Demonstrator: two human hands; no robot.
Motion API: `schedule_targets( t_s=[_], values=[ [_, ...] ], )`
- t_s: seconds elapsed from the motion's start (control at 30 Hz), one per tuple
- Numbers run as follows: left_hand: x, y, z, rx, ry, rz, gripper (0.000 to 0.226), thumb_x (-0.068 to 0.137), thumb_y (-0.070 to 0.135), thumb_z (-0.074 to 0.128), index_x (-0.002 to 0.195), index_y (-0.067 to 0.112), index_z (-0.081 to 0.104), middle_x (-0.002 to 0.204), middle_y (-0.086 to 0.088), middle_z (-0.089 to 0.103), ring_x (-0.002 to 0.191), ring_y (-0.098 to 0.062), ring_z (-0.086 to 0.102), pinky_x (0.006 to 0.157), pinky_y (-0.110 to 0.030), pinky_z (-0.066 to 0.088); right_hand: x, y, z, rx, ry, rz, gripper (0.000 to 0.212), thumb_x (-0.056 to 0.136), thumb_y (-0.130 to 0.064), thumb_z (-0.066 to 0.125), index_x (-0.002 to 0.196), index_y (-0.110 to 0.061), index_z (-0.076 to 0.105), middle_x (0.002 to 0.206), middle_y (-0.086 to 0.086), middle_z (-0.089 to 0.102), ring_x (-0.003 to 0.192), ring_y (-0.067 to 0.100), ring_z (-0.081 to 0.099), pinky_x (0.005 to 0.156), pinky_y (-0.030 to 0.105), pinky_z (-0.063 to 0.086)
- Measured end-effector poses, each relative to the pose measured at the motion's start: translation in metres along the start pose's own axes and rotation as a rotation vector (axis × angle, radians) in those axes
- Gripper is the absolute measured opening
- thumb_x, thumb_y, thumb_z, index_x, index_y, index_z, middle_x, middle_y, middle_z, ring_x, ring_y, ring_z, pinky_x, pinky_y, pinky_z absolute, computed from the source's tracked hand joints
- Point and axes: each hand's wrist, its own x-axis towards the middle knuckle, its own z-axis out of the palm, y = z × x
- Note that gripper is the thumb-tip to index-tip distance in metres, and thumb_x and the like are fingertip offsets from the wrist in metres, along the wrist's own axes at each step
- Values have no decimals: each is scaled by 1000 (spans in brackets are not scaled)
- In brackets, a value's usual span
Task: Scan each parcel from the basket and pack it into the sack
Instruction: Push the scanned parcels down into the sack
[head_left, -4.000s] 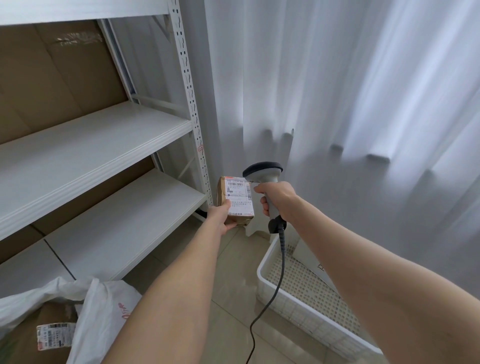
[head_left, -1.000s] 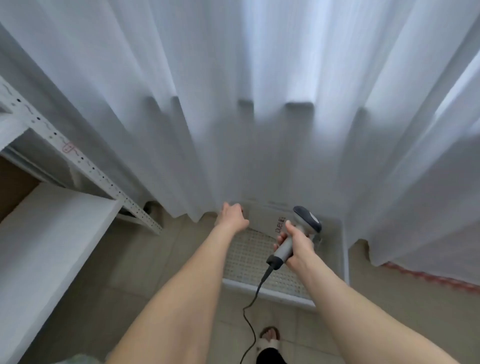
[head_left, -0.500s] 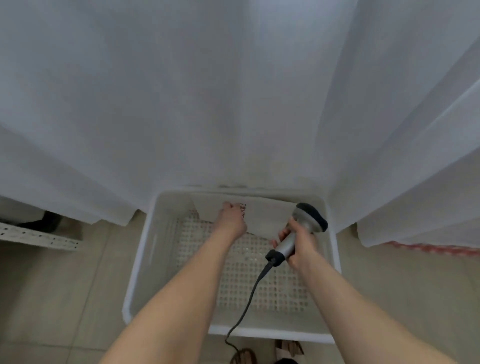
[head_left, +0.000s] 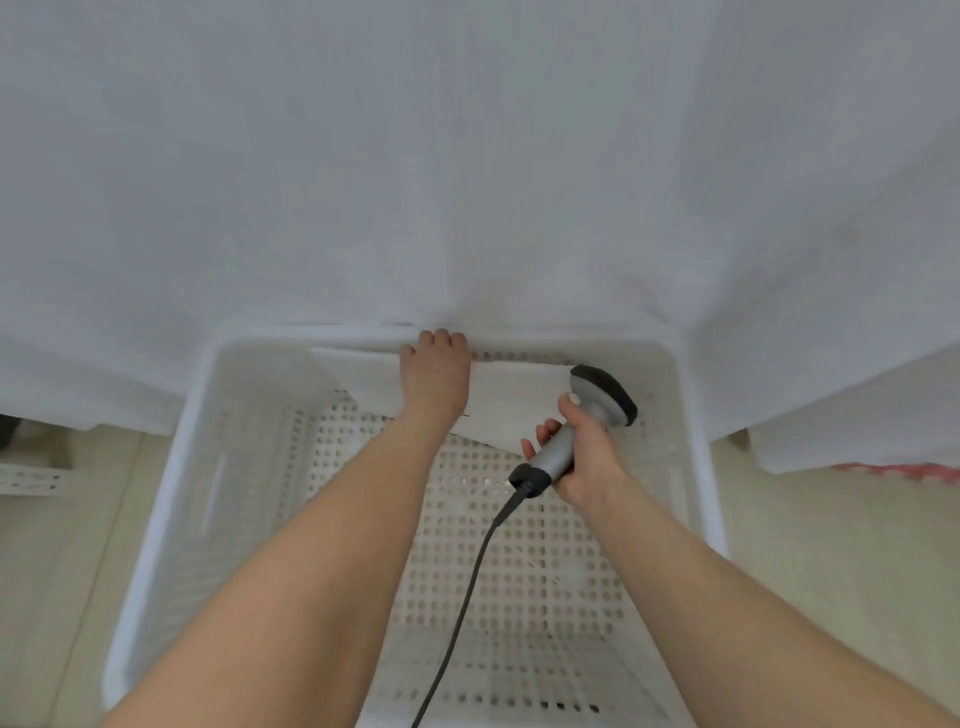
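- Our left hand (head_left: 435, 382) is curling its fingers over the top edge of the parcel (head_left: 511, 410), which is leaning against the far wall of the basket (head_left: 171, 519).
- Our right hand (head_left: 587, 457) is gripping the scanner (head_left: 600, 397) just beside it.

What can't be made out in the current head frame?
- Parcel label: head view; the left hand covers part of it and the rest is blurred.
- Left hand grip: fingertips hidden past the parcel's far edge, so a hold is unclear.
- Scanner window: turned away from the camera.
- Cable end: cut off by the bottom edge.
- Sack: out of frame.
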Motion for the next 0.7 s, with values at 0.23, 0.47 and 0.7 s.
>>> schedule_targets(
  t_s=[0.23,0.47,0.7],
  values=[
    [-37,-21,-20,-67,-174,-10,21,96,13,47,115,15,57,113,-4,55,105,-25,56,69,-34,43,-38,13,-6,-13,72,-20,20,88,-20,72,90,-6,59,68,5,55,64,16,57,70,37,57],
    [-109,-91,-120,-252,-131,-117,24,91,7,45,114,10,51,113,-16,57,103,-37,59,76,-39,46,-157,14,14,-24,174,-103,15,87,-11,71,79,-9,58,58,2,56,50,13,54,60,32,53],
    [-188,-156,-251,-397,41,-162,29,91,8,44,115,11,61,108,-17,55,99,-39,57,75,-41,44,-293,0,53,-65,162,-165,16,88,-10,69,100,-7,59,72,5,64,57,13,59,58,29,50]
  ],
)
